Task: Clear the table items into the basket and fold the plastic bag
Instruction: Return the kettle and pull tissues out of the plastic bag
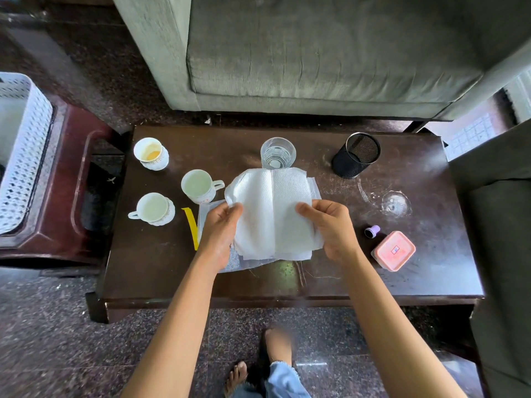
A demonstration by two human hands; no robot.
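Left hand (218, 234): grips the napkins' left edge, thumb on top.
Right hand (330, 228): grips the right edge, thumb on top.
Napkins (273, 208): white stack, held between both hands above the table (172, 277).
Bag (238, 264): clear, flat on the table under the napkins, yellow strip (191, 226) at its left.
Box (393, 250): pink lid, right side; purple cap (372, 231) just beside it.
Cups: near cup (152, 208), middle cup (198, 186) and far cup (150, 153), all white, left of the napkins; the far one has brownish dregs.
Glass (278, 153): clear, just beyond the napkins.
Holder (356, 155): black mesh, far right.
Basket (26, 150): white, on a red stool (69, 196) left of the table.
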